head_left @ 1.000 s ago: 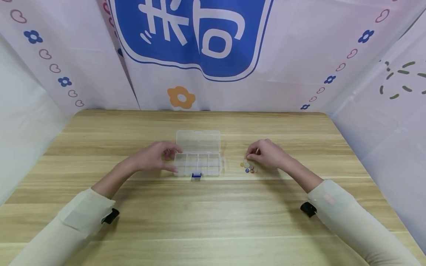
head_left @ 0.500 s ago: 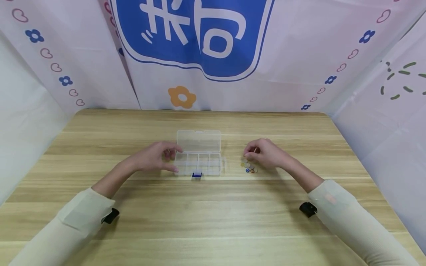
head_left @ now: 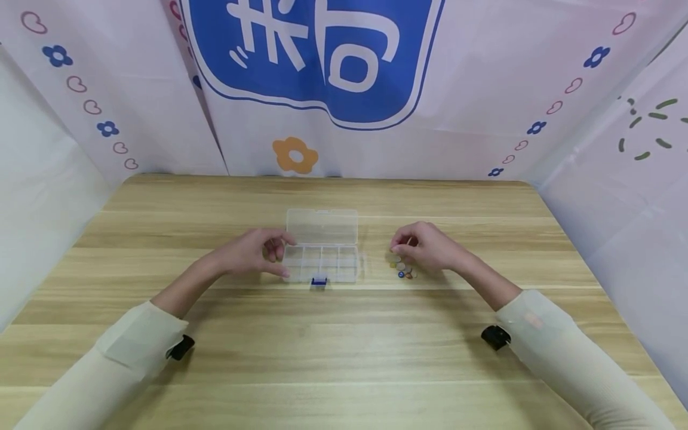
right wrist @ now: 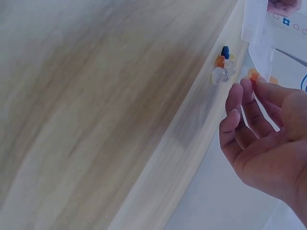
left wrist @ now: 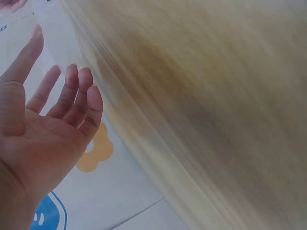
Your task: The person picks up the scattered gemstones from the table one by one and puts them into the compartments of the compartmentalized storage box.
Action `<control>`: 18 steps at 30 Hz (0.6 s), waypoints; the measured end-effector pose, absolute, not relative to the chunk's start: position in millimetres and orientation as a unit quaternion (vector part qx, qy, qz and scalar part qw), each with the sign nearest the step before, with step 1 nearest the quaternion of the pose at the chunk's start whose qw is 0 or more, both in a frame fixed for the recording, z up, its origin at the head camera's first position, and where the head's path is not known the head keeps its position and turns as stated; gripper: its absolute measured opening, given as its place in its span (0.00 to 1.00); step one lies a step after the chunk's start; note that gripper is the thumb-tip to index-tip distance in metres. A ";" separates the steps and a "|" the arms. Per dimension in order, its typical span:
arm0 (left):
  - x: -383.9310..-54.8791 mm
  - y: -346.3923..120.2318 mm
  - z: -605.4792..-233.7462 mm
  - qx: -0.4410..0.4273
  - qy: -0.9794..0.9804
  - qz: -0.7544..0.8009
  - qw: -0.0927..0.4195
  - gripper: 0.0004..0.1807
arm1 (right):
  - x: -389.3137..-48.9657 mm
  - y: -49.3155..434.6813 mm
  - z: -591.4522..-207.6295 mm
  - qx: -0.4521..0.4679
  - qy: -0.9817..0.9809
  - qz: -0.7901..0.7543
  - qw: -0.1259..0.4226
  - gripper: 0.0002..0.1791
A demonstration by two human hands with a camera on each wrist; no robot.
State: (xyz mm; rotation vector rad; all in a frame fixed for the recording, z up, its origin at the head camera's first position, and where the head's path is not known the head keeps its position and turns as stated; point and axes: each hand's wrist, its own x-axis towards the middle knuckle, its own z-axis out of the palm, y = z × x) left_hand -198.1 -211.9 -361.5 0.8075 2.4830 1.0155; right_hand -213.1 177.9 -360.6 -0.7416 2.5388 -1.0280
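Left hand point(head_left: 251, 254) loosely bracketing divided plastic box point(head_left: 321, 263), right hand point(head_left: 421, 246) hovering at bead-like pieces point(right wrist: 220, 63), grip unclear. Likely I'm picking; next needs firm pinch.

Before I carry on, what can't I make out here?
Right hand: whether it pinches anything; tiny in head view, ambiguous orange patch at fingertips in right wrist view.
Small pieces: exact count; overlapping in right wrist view, tiny in head view.
Clear box: whether touched; left hand overlaps its edge in head view.
Blue sign: top, cut off by head view's upper edge.
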 end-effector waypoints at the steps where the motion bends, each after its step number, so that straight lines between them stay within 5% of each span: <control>1: -198.2 -211.7 -361.4 0.284 0.873 0.359 0.171 0.31 | -213.0 177.2 -360.5 -0.257 0.884 -0.360 0.152 0.06; 18: -198.7 -212.5 -363.2 0.283 0.861 0.382 0.180 0.31 | -212.0 160.6 -353.5 -0.280 0.869 -0.377 0.153 0.07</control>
